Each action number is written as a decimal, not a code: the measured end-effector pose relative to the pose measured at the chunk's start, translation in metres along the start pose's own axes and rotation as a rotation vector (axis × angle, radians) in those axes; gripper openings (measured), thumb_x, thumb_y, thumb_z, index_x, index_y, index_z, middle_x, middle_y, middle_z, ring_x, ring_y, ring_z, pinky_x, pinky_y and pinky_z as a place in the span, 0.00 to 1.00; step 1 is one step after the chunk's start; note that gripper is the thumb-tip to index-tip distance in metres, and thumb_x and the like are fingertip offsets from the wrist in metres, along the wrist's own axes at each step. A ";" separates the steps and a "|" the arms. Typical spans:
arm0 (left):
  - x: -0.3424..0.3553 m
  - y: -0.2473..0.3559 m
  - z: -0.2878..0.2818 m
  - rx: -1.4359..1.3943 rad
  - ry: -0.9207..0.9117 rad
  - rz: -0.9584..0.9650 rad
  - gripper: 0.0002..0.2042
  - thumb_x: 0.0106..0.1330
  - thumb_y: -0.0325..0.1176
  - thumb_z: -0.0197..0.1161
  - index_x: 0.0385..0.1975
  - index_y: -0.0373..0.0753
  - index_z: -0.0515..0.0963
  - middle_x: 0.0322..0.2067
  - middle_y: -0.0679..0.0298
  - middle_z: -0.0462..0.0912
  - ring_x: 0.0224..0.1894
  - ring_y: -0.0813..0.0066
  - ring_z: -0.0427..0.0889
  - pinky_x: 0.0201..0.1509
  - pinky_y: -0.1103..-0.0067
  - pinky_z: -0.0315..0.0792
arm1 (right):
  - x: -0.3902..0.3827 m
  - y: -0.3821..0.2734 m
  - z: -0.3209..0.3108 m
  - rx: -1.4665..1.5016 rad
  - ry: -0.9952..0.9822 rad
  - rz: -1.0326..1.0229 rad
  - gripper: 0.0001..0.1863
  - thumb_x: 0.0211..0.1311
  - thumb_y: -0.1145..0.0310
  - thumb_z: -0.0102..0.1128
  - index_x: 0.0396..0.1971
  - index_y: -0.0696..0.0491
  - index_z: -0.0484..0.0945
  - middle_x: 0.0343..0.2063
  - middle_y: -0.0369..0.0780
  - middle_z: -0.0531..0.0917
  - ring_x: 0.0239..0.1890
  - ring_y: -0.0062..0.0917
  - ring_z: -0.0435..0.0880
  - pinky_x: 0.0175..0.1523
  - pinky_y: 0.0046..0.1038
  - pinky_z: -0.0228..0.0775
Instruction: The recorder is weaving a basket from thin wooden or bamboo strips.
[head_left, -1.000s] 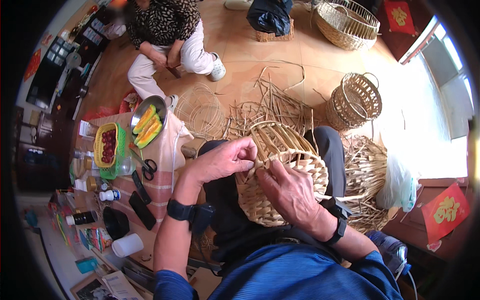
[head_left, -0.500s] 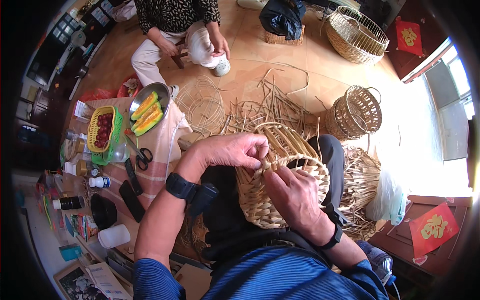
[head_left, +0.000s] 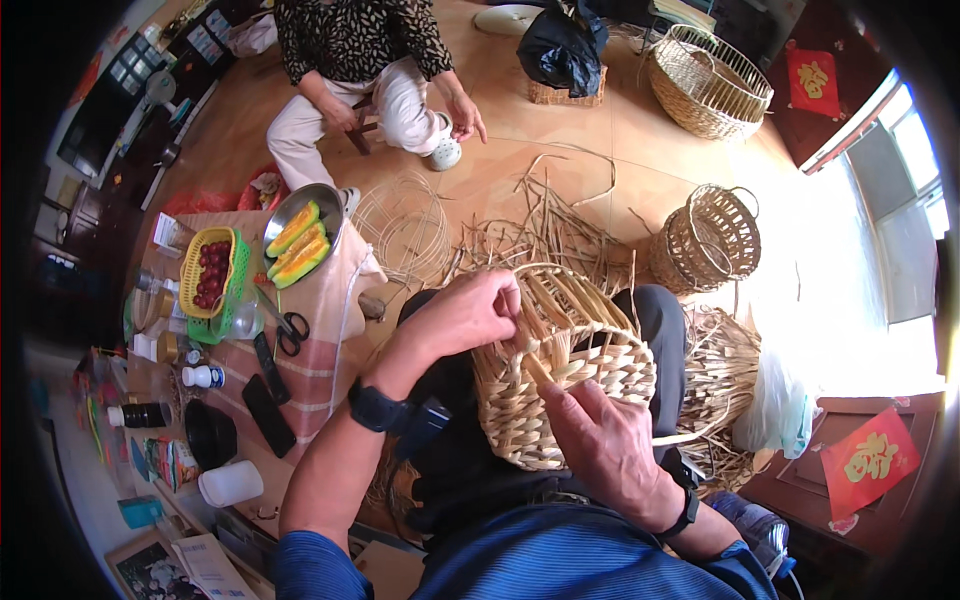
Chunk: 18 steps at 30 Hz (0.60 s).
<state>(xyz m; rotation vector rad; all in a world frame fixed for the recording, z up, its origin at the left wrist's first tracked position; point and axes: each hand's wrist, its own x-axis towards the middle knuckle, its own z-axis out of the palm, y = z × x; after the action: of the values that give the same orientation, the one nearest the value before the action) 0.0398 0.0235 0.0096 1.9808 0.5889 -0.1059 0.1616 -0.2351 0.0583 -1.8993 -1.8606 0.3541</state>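
Note:
A half-woven straw basket point(head_left: 515, 425) rests tilted in my lap, its thick braided side toward me and loose strands at the far side. My left hand point(head_left: 475, 312) is closed at the basket's left upper edge, pinching the weave there; its fingertips are partly hidden. My right hand point(head_left: 605, 440) is in front of the basket's side, thumb and finger closed on a flat straw strip point(head_left: 538, 370) that runs up to the edge near my left hand. A pale strand point(head_left: 690, 437) sticks out to the right past my right wrist.
Left, a cloth-covered table holds a bowl of cut melon point(head_left: 300, 240), a fruit basket point(head_left: 215, 270), scissors point(head_left: 290, 335) and bottles. Dry straw point(head_left: 550, 225) and a wire frame point(head_left: 400, 225) lie ahead. An open basket point(head_left: 705, 240) stands right; a person point(head_left: 365, 60) sits opposite.
My right hand has moved down and away from the edge, drawing the straw strip into view. My left hand has shifted slightly left. The seated person's hand has moved outward, a finger extended.

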 end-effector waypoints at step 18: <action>-0.027 0.026 0.012 0.446 0.302 0.364 0.05 0.64 0.20 0.61 0.39 0.32 0.78 0.35 0.53 0.80 0.39 0.55 0.83 0.47 0.64 0.77 | 0.021 0.012 0.020 0.079 0.009 0.011 0.27 0.64 0.74 0.61 0.64 0.58 0.73 0.41 0.46 0.79 0.30 0.40 0.90 0.30 0.42 0.79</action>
<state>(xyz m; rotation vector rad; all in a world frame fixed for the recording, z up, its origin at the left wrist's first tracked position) 0.0294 -0.0057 0.0340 2.5317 0.4061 0.3176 0.1633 -0.2112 0.0380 -1.8556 -1.8044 0.4162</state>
